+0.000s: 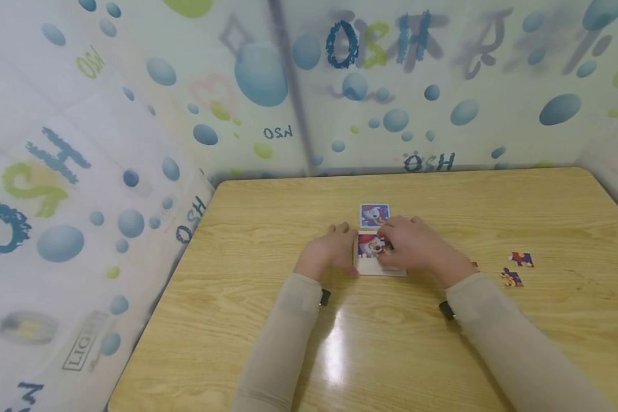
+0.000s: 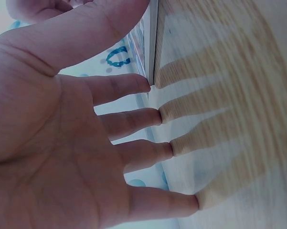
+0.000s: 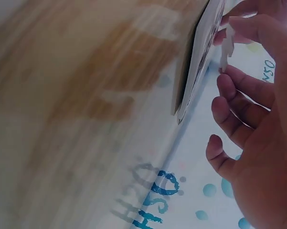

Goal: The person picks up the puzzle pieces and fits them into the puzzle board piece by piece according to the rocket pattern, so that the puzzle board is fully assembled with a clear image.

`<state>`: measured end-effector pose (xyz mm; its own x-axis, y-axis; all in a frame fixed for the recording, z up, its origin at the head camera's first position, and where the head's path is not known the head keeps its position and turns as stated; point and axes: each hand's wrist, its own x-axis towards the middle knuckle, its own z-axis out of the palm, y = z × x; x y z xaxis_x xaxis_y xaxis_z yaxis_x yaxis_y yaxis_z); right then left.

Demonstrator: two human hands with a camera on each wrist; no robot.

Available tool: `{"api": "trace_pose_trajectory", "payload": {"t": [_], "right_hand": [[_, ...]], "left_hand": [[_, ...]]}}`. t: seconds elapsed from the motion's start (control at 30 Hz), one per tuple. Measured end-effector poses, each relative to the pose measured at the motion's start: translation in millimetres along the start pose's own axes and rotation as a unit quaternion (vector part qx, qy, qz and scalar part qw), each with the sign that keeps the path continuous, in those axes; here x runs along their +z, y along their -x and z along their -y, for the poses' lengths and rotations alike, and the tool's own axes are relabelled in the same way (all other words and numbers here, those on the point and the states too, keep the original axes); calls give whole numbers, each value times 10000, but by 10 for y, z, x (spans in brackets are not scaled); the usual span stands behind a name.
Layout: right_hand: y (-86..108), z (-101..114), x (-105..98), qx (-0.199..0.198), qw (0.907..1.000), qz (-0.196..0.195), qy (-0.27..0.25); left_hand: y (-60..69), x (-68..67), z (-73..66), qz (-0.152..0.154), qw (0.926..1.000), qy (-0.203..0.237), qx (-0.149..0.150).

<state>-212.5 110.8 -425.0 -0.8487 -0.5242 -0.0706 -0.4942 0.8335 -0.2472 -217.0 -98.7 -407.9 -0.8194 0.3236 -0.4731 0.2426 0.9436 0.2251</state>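
Observation:
A small puzzle board [image 1: 372, 266] lies on the table with part of a cartoon picture in its upper portion and a pale bare strip below. My left hand [image 1: 329, 252] stays at the board's left edge. Its straight fingers [image 2: 133, 148] reach down to the tabletop, the thumb and forefinger against the board's side. Over the board's right side, my right hand [image 1: 417, 246] pinches a jigsaw piece [image 3: 226, 50] between thumb and fingers. The piece's edge and pale back show in the right wrist view, just above the board. Its printed face is hidden there.
A square picture card [image 1: 375, 216] lies just beyond the board. Two loose jigsaw pieces, one upper [image 1: 522, 259] and one lower [image 1: 511, 278], lie to the right. Another piece [image 1: 475, 265] is mostly hidden by the right wrist. Patterned walls border the wooden table [image 1: 268, 229].

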Motion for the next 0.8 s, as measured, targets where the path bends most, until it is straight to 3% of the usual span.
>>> {"api": "trace_pose_trajectory", "payload": {"t": [0.27,0.8], "right_hand": [[-17,-4,45,-160,9994,52,300],[-25,26,51,-125,9997,201,18]], "left_hand": [[9,-3,-1,-25,10000,-28,7],[-27,22,23,-61,10000,-41,50]]}}
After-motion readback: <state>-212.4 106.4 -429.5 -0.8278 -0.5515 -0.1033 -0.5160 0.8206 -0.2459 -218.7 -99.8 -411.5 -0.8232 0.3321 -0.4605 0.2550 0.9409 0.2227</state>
